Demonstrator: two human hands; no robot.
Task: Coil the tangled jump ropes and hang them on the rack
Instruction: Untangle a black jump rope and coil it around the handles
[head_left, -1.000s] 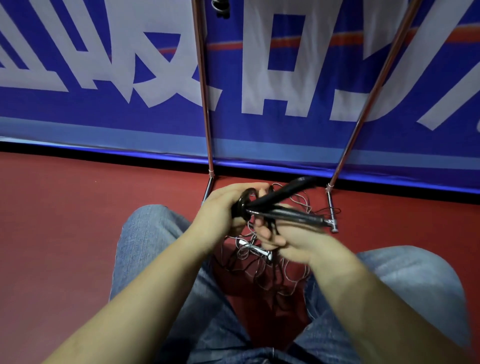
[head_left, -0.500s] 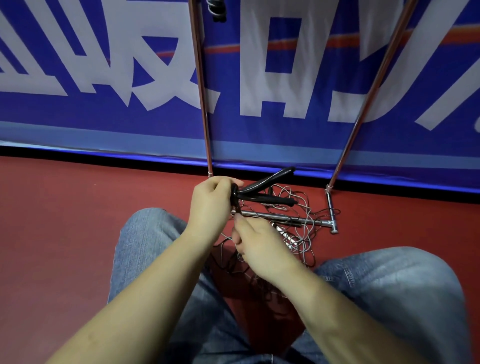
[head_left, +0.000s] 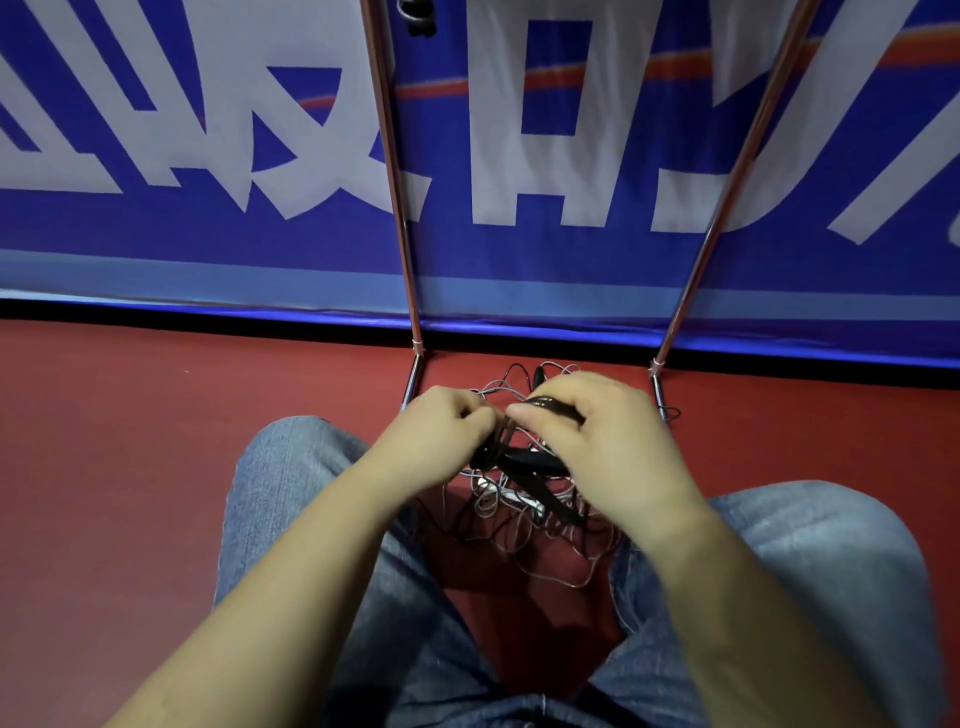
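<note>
A tangle of thin black and grey jump ropes lies on the red floor between my knees. My left hand grips a bunch of black rope loops at its fingertips. My right hand curls over a glossy black handle right beside the left hand's fingers. Two more black handles hang below the hands, partly hidden. The chrome rack's two poles rise in front of me, with its feet on the floor just beyond the ropes.
A blue banner with large white characters stands close behind the rack. My jeans-clad knees flank the rope pile. Something dark hangs at the rack's top edge. Red floor stretches out to the left.
My right hand rose from below the handles and now covers one handle beside the left hand. The handles, which stuck out to the right, now hang down under the hands.
</note>
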